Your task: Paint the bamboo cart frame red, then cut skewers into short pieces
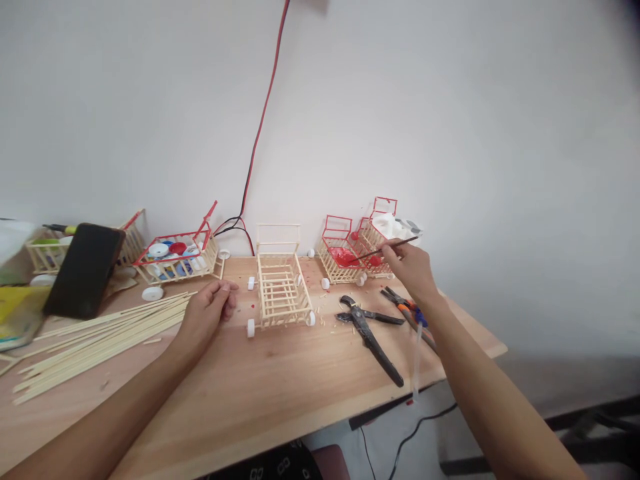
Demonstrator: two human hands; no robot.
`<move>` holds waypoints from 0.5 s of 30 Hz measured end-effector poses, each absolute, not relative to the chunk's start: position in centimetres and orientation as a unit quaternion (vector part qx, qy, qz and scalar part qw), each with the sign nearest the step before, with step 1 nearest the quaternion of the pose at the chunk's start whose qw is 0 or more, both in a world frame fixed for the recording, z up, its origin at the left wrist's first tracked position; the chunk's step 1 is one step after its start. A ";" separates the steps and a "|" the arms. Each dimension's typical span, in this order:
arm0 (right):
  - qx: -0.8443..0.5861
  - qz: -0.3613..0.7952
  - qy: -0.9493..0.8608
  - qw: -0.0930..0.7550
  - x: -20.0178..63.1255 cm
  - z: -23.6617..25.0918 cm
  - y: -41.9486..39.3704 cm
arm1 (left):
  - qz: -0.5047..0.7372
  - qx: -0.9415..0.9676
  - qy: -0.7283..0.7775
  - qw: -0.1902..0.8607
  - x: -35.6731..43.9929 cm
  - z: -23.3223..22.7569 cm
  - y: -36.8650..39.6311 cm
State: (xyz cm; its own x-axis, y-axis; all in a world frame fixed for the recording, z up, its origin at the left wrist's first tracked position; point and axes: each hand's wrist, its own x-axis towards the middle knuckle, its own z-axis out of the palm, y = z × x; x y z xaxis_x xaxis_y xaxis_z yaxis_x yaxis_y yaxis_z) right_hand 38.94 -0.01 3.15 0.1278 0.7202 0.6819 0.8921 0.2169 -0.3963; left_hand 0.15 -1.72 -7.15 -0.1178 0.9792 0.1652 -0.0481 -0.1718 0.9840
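From my head camera, my right hand (411, 267) was pinched shut on a thin paintbrush (387, 248), its tip reaching down into the red-painted stick cart (341, 253) at the back of the bench (280, 387), where a patch of red paint showed inside. A second red-framed cart (376, 233) stood just beside it, against the wall. My left hand (207, 310) rested on the bench with its grip loosely curled, holding nothing, just beside the bare, unpainted stick cart (281, 290) on its white wheels. I judged the painting partly done: two carts red, the middle one bare wood. Farther left stood a red-rimmed cart (177, 257) filled with bottle caps, a pile of bamboo sticks (100, 337) and a dark phone (83, 270). Black pliers (367, 330) and orange-handled cutters (407, 310) lay near my right forearm.
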 end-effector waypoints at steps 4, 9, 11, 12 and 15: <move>-0.620 -0.096 -0.649 0.431 39.1 3.0 0.0 | 0.570 0.524 0.459 0.435 0.1 -7.1 -1.7; -0.625 -0.068 -0.633 0.451 39.3 2.4 0.2 | 0.571 0.529 0.465 0.422 -0.1 -7.4 -1.6; -0.628 -0.058 -0.618 0.469 39.5 2.2 0.3 | 0.567 0.530 0.469 0.421 -0.2 -7.5 -1.5; -0.632 -0.052 -0.610 0.475 39.7 2.1 0.3 | 0.565 0.531 0.470 0.423 -0.2 -7.6 -1.4; -0.657 -0.046 -0.597 0.458 40.2 1.9 0.2 | 0.561 0.531 0.467 0.431 -0.2 -7.7 -1.3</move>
